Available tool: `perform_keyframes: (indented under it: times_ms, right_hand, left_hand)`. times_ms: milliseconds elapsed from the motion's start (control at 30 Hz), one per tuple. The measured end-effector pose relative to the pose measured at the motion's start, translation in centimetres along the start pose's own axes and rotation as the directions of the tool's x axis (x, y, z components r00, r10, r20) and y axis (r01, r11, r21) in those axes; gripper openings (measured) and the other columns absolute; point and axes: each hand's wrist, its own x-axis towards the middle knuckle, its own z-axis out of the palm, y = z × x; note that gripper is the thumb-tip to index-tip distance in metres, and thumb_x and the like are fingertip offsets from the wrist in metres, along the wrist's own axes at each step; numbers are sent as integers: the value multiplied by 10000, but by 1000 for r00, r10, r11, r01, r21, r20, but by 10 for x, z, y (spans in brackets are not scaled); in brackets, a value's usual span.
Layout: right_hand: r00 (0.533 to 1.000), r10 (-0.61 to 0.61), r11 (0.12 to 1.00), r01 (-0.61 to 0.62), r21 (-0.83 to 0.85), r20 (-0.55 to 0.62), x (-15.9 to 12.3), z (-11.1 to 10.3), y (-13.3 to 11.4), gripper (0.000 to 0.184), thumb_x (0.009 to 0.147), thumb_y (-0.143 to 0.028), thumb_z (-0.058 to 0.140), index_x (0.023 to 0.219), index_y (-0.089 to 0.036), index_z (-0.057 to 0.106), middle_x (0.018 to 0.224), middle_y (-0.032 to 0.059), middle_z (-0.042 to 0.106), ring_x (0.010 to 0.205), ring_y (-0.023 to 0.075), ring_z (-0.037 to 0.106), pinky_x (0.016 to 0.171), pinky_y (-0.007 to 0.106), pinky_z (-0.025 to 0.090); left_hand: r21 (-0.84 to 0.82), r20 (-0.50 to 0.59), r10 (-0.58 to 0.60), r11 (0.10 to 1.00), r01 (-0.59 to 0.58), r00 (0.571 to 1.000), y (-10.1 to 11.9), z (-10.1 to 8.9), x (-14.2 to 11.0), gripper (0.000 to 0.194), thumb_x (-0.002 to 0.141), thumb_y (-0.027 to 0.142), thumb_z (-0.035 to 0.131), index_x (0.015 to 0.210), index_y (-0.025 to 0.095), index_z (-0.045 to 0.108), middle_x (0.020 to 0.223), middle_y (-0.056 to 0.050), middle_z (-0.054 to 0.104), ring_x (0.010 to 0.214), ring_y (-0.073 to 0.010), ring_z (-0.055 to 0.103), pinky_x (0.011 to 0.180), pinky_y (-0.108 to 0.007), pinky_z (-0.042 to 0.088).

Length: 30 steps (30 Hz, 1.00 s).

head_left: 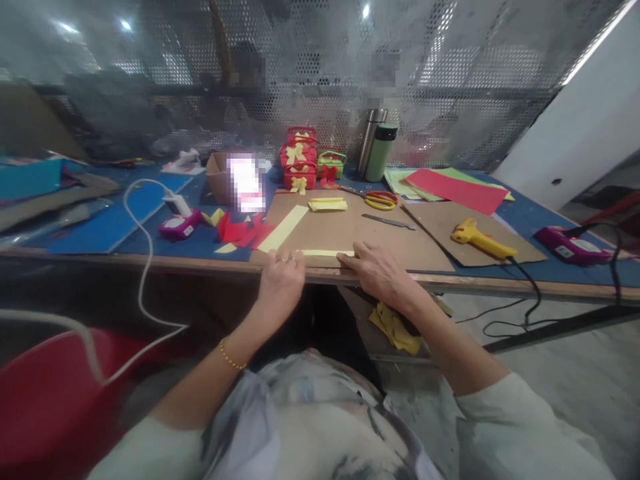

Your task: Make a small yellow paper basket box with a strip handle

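A narrow pale yellow strip (324,253) lies along the front edge of a brown cardboard sheet (340,230). My left hand (283,275) is closed at its left end, fingers curled over it. At the right end, my right hand (377,270) is closed on it, with thumb and fingertips pressed low against the board. Hand and strip overlap, so the ends are hidden. A wider yellow strip (285,228) lies slanted just beyond my left hand. Farther back on the cardboard are a folded yellow piece (328,204), a dark flat blade (389,222) and scissors with red and yellow handles (381,200).
Small red baskets with yellow bows (300,160) and a green one (331,165) stand at the back, near a green bottle (381,153). A yellow glue gun (480,241) lies at right, its cable hanging off the edge. Red scraps (243,230) and a lit phone (246,183) are left.
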Motion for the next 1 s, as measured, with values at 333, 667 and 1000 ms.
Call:
perform_keyframes:
  times_ms: [333, 667, 1000]
  right_hand:
    - [999, 25, 1000, -25, -1, -39, -2, 5, -3, 414, 1001, -89, 476, 1358, -173, 668, 1056, 142, 614, 952, 256, 527, 742, 338, 325]
    - [997, 33, 999, -33, -7, -67, -4, 8, -6, 404, 1010, -101, 462, 1352, -189, 658, 1067, 143, 606, 986, 268, 524, 768, 341, 343]
    - [998, 56, 998, -57, -16, -41, -4, 4, -10, 378, 1047, -150, 424, 1342, -197, 655, 1079, 149, 602, 986, 272, 530, 777, 346, 352]
  left_hand:
    - [-16, 104, -23, 1000, 25, 994, 7, -9, 6, 467, 944, 48, 444, 1346, 104, 677, 1023, -199, 713, 1006, -335, 655, 939, -475, 407]
    - [114, 176, 2, 993, -22, 984, 24, -15, 8, 473, 980, 29, 383, 1381, -12, 631, 1033, -235, 730, 976, -323, 685, 969, -469, 459]
    - [12, 152, -21, 1000, 20, 988, 23, -13, 3, 564, 950, 62, 466, 1496, 125, 596, 1114, -263, 713, 1095, -369, 663, 1012, -544, 441]
